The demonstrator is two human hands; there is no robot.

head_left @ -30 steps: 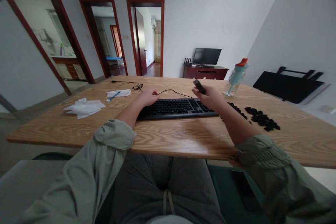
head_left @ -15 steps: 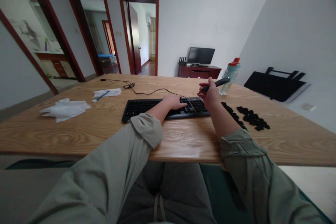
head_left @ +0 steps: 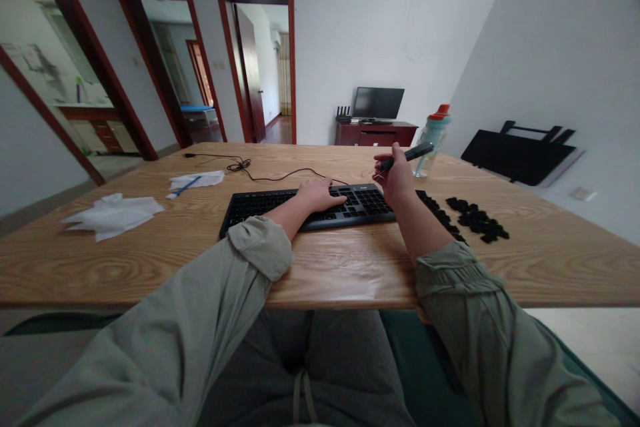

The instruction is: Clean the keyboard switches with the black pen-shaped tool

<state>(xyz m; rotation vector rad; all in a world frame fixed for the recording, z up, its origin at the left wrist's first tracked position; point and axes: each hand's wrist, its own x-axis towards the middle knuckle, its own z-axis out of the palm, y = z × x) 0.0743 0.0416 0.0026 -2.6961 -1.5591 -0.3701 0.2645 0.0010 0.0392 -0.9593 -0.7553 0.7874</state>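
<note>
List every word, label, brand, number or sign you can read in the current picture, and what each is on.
No text is readable.
Keyboard: key legends, and a small pale mark along its top edge, too small to read.
Dark handheld tool in the right hand: no legible marking.
Water bottle: no legible label.
Monitor: dark screen, nothing readable.
</note>
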